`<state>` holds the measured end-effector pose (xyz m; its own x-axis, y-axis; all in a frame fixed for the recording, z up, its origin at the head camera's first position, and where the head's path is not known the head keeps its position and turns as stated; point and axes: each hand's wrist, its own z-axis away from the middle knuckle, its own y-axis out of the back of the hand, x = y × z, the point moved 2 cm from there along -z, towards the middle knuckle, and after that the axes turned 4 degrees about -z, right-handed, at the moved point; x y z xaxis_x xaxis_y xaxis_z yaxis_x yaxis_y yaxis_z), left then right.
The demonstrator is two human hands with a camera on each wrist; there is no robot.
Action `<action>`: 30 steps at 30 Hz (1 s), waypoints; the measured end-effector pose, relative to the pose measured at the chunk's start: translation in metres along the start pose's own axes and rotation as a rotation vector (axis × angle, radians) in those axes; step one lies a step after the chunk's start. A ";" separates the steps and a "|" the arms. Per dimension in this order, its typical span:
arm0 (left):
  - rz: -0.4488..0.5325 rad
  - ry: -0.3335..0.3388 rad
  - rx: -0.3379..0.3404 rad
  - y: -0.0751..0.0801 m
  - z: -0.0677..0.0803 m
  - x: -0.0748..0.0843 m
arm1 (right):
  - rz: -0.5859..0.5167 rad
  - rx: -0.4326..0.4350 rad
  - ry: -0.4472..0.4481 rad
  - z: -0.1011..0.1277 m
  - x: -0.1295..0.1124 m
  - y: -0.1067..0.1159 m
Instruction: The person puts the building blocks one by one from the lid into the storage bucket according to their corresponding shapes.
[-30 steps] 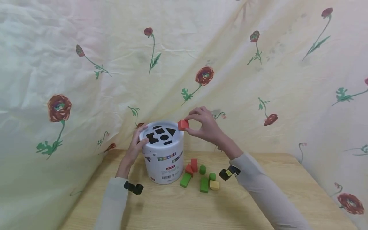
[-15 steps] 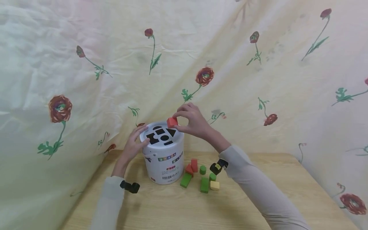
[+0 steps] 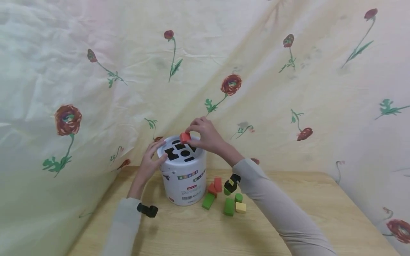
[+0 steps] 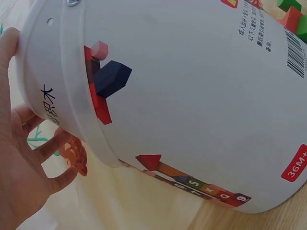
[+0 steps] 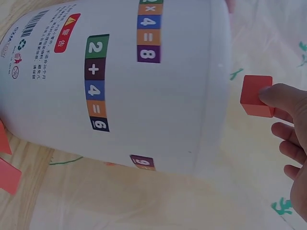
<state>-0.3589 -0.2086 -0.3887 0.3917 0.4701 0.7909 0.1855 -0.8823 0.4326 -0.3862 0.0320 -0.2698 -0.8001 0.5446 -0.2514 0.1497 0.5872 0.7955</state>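
Observation:
A white shape-sorter bucket [image 3: 183, 177] stands on the wooden table, its lid cut with black shape holes [image 3: 179, 152]. My right hand [image 3: 202, 137] pinches a red cube [image 3: 184, 137] just above the far side of the lid; the right wrist view shows the red cube [image 5: 256, 96] at my thumb tip beside the bucket [image 5: 144, 86]. My left hand [image 3: 150, 161] rests with spread fingers against the bucket's left rim. In the left wrist view the left hand [image 4: 19, 158] lies open along the bucket wall [image 4: 192, 105].
Loose blocks lie right of the bucket: red ones [image 3: 215, 186], a green bar [image 3: 208, 201], a green block [image 3: 229, 207], a green cylinder [image 3: 238, 197] and a yellow cube [image 3: 241, 207]. A flowered cloth [image 3: 288, 89] hangs behind and around the table [image 3: 320, 213].
My right hand has carried the red cube leftwards and slightly down, from beside the bucket's right rim to over the lid. The left hand has stayed on the rim.

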 end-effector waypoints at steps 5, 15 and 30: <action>0.018 -0.004 0.009 -0.002 -0.001 0.004 | 0.029 -0.016 -0.018 -0.006 0.003 -0.009; 0.061 -0.007 0.006 -0.002 -0.002 0.005 | 0.075 -0.076 -0.077 -0.013 0.004 -0.024; 0.039 0.004 0.010 -0.003 -0.002 -0.001 | 0.099 -0.118 -0.093 -0.009 0.009 -0.039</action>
<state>-0.3613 -0.2063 -0.3898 0.3949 0.4353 0.8090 0.1796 -0.9002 0.3967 -0.4041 0.0089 -0.2978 -0.7268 0.6524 -0.2145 0.1512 0.4568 0.8766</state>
